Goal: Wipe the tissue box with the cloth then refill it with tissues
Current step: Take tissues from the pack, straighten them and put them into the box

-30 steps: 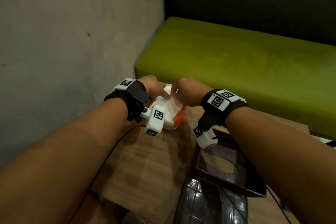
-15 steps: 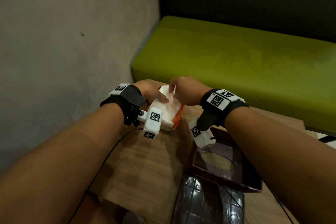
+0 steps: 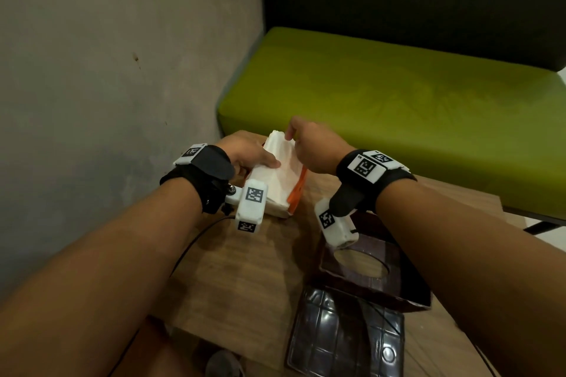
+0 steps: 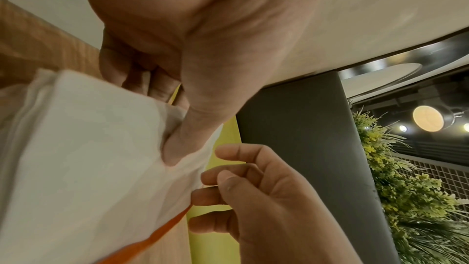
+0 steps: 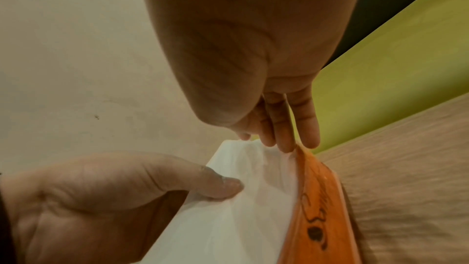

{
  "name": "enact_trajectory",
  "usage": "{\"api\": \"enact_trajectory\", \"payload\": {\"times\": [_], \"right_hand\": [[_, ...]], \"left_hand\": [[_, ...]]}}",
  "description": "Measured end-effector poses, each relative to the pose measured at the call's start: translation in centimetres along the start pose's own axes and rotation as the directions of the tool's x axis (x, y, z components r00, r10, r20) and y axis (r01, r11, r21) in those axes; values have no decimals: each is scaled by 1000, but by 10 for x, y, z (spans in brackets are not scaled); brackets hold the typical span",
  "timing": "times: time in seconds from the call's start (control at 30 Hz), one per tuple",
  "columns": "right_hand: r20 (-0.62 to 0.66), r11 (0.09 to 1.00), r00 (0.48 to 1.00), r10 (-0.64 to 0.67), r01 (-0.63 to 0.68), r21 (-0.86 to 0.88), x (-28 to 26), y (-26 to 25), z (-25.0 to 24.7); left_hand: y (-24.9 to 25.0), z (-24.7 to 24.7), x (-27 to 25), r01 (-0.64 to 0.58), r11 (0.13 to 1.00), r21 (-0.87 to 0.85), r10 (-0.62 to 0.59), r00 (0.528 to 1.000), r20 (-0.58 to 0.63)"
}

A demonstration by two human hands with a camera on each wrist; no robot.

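A white tissue pack (image 3: pixel 275 180) in an orange-edged wrapper (image 5: pixel 319 218) stands tilted at the far left of the wooden table (image 3: pixel 245 269). My left hand (image 3: pixel 260 159) grips the pack from the left, with its thumb (image 4: pixel 175 148) pressed into the white face. My right hand (image 3: pixel 294 138) pinches the wrapper at the pack's far top edge, its fingertips (image 5: pixel 286 142) on the orange rim. The dark brown tissue box (image 3: pixel 407 285), with an oval opening on top, sits on the table below my right wrist. No cloth is in view.
A dark glossy quilted panel (image 3: pixel 346 337) lies in front of the tissue box at the table's near edge. A green bench seat (image 3: pixel 398 92) runs behind the table. A grey wall (image 3: pixel 107 86) stands close on the left. A black cable (image 3: pixel 190 251) trails from my left wrist.
My right hand has risen to the pack's far top edge, and that end of the pack now stands higher. My left hand keeps its grip.
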State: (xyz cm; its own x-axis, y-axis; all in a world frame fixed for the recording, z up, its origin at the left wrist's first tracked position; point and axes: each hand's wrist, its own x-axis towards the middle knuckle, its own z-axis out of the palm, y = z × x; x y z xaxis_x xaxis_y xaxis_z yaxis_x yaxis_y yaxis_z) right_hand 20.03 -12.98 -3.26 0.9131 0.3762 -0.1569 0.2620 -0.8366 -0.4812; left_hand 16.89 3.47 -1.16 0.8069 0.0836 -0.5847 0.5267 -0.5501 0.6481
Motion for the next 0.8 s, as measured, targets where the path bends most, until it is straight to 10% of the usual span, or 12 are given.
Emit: {"api": "enact_trajectory", "payload": {"times": [0.53,0.8], "right_hand": [[-224,914,958,181,-80,398,-14,-4,-15],[92,379,969,230,-177,908,-72,-16,-48]], "left_hand": [[0,-25,-31,-80,940,-331,81,997,-12],[14,-25,-80,-265,919,-292,308,945,110]]}}
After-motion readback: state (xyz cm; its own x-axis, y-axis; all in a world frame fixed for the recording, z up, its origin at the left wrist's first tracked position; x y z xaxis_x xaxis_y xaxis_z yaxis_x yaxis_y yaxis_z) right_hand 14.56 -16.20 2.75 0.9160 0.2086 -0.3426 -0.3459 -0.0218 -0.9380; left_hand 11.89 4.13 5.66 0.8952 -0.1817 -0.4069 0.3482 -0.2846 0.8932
